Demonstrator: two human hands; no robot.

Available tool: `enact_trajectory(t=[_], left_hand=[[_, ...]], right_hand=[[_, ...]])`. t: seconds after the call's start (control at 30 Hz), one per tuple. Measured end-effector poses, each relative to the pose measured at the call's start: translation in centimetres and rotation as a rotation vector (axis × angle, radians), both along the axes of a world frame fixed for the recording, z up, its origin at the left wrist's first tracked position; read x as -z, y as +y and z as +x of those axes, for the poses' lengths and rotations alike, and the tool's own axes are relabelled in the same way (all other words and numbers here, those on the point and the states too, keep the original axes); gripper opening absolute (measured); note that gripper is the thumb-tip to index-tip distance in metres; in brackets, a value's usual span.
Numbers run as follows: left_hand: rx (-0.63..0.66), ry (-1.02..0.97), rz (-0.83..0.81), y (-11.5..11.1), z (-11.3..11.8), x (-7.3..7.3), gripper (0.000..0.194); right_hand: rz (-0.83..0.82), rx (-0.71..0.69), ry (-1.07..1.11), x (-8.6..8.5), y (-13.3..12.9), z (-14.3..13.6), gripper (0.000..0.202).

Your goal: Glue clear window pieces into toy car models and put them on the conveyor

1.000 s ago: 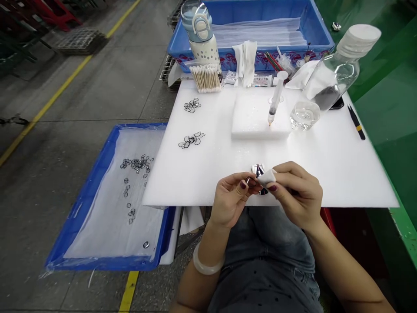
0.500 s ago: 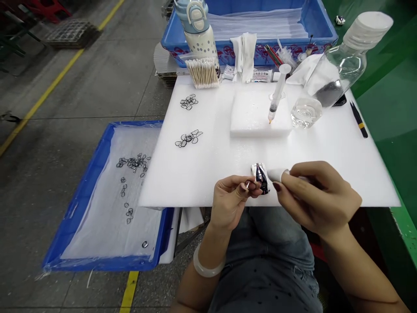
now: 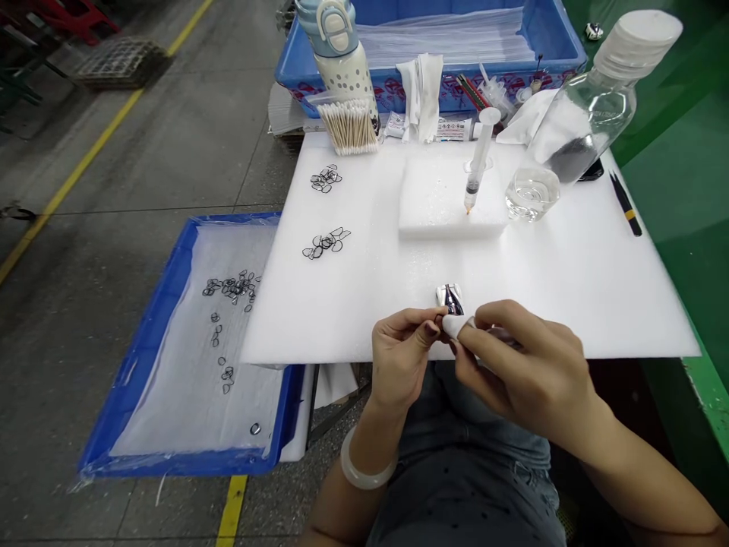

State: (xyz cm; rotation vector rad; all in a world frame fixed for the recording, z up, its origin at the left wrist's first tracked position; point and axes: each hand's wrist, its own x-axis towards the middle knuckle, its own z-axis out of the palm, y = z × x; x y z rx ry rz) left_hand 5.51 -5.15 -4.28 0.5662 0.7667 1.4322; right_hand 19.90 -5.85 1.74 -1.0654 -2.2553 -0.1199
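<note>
- White foam sheeting (image 3: 569, 289) covered the bench, a soft bed for small parts, with a grey factory floor to the left
- The left hand (image 3: 399, 361) pinched a small shiny piece (image 3: 436, 327) between thumb and forefinger at the sheet's near edge, held up where it could be wiped
- The right hand (image 3: 529, 376) closed its fingers on a white wipe (image 3: 456, 325), pressed against that piece; what the piece was I could not tell, perhaps a ring like the others
- Just beyond the fingertips a chrome-and-dark part (image 3: 449, 298) lay on the foam
- Loose dark rings (image 3: 326, 243) sat in two clusters to the left, more in the blue tray (image 3: 142, 342) below
- A syringe (image 3: 477, 163) stood needle-down in a foam block (image 3: 438, 201), beside a dish of clear liquid (image 3: 532, 194)
</note>
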Motion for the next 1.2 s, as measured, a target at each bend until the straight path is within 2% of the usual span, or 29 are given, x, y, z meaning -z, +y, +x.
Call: enact_trajectory(t=[0.1,0.2,0.33,0.47,0.63,0.7,0.8,0.9,1.2], left_hand=[[0.034,-0.023,-0.008,0.0,-0.1,0.1,0.019],[0.05,-0.046,-0.024,0.1,-0.3,0.1,0.02],[0.041,-0.049,-0.033,0.2,-0.5,0.1,0.021],[0.029,-0.034,-0.037,0.0,-0.6,0.3,0.019],[0.036,-0.039,-0.022,-0.1,-0.6,0.3,0.019],[0.041,-0.041,-0.014,0.0,-0.5,0.2,0.019],[0.048,-0.044,-0.023,0.0,-0.5,0.0,0.02],[0.05,-0.055,-0.041,0.0,-0.5,-0.1,0.022],[0.042,-0.06,-0.035,0.1,-0.5,-0.1,0.02]], right_hand=[[0.002,0.05,0.052,-0.6,0.1,0.7,0.006],[0.068,0.083,0.175,-0.2,0.4,0.6,0.006],[0.041,-0.046,0.236,1.0,0.9,-0.4,0.003],[0.008,-0.094,0.173,1.4,1.0,-1.1,0.011],[-0.044,-0.168,-0.009,0.0,1.0,0.1,0.02],[-0.03,-0.142,-0.05,-0.5,1.0,0.9,0.016],[0.019,-0.036,0.01,-0.4,0.9,2.0,0.002],[0.021,0.034,0.106,0.1,0.8,2.4,0.013],[-0.067,0.029,0.25,1.1,0.5,1.5,0.01]])
